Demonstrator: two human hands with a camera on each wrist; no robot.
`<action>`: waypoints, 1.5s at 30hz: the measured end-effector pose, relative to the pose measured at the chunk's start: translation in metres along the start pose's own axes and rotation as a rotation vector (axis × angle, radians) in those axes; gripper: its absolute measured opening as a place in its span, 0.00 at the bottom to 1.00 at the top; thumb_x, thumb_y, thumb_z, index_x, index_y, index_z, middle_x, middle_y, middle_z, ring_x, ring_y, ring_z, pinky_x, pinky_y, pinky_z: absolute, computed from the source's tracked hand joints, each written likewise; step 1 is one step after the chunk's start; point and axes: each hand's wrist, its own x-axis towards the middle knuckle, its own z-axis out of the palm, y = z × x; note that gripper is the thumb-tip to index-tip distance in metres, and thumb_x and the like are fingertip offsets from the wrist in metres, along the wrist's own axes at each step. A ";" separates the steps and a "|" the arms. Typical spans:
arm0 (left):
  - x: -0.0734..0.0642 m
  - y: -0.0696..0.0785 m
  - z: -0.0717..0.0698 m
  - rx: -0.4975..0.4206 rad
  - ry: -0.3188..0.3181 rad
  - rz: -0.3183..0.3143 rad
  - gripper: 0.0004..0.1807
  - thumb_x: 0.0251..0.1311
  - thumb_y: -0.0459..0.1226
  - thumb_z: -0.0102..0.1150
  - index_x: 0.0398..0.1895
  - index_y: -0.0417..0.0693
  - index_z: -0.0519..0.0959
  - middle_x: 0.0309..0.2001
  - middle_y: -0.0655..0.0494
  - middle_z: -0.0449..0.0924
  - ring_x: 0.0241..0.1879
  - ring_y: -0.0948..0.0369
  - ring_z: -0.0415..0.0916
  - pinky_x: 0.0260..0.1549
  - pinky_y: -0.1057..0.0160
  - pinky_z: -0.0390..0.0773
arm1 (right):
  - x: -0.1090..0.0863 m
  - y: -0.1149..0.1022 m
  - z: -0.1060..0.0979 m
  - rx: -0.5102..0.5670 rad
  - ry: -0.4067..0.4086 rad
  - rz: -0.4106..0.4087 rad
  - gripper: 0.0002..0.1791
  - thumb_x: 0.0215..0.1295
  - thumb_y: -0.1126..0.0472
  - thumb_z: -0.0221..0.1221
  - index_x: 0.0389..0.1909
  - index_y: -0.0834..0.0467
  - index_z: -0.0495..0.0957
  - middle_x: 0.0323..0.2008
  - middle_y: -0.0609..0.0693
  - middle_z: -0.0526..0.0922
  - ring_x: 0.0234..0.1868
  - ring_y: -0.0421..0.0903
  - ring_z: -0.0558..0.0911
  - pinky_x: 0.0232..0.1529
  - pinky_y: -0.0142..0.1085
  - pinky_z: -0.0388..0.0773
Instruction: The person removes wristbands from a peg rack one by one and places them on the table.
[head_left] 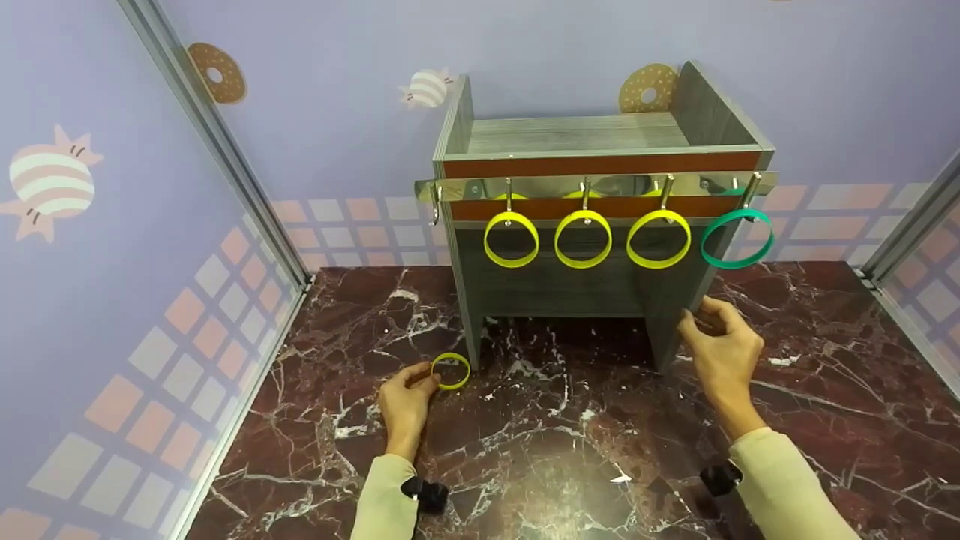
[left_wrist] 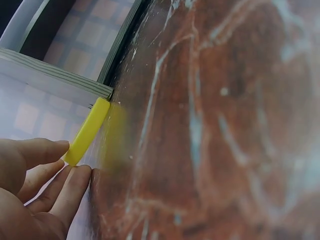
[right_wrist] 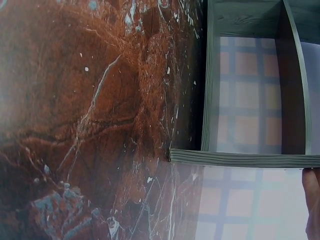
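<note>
1 yellow ring (left_wrist: 88,132) is pinched by the left hand (head_left: 407,401) beside the grey rack (head_left: 559,291); its side panel (head_left: 670,296) is touched by the right hand (head_left: 724,349), grip not discernible; 3 yellow rings (head_left: 583,265) and 1 teal ring (head_left: 731,265) are hung from the rail (head_left: 622,186) fronting the open-topped compartment (head_left: 716,112).

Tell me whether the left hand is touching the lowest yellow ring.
Touching. The left wrist view shows the left hand pinching the lowest yellow ring at one end, its fingers against it.
</note>
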 end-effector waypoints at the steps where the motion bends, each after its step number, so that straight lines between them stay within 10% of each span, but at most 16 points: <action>1: 0.000 0.000 0.000 0.010 0.002 0.008 0.13 0.57 0.27 0.75 0.46 0.34 0.89 0.43 0.42 0.90 0.43 0.48 0.90 0.37 0.70 0.85 | 0.000 0.000 0.000 0.004 0.000 -0.001 0.10 0.59 0.80 0.66 0.42 0.77 0.84 0.37 0.71 0.88 0.32 0.22 0.83 0.33 0.17 0.80; 11: -0.003 0.020 0.000 0.037 0.009 0.051 0.15 0.60 0.30 0.75 0.50 0.37 0.89 0.44 0.42 0.90 0.45 0.47 0.89 0.48 0.47 0.88 | 0.000 -0.001 0.001 0.007 0.004 -0.018 0.09 0.58 0.81 0.67 0.41 0.77 0.84 0.36 0.70 0.88 0.31 0.23 0.83 0.32 0.17 0.80; 24: -0.008 0.088 -0.002 -0.214 -0.023 0.197 0.15 0.62 0.33 0.77 0.50 0.39 0.89 0.45 0.46 0.91 0.44 0.52 0.90 0.40 0.68 0.87 | -0.001 0.000 0.000 0.015 0.004 -0.019 0.10 0.59 0.81 0.67 0.43 0.77 0.85 0.36 0.70 0.88 0.31 0.25 0.84 0.28 0.16 0.79; 45: -0.008 0.175 0.005 -0.505 -0.152 0.352 0.16 0.61 0.28 0.74 0.51 0.31 0.87 0.49 0.40 0.89 0.47 0.50 0.88 0.51 0.59 0.88 | -0.001 -0.001 0.002 0.000 0.027 -0.007 0.09 0.58 0.81 0.68 0.41 0.77 0.85 0.35 0.71 0.88 0.31 0.23 0.83 0.32 0.16 0.79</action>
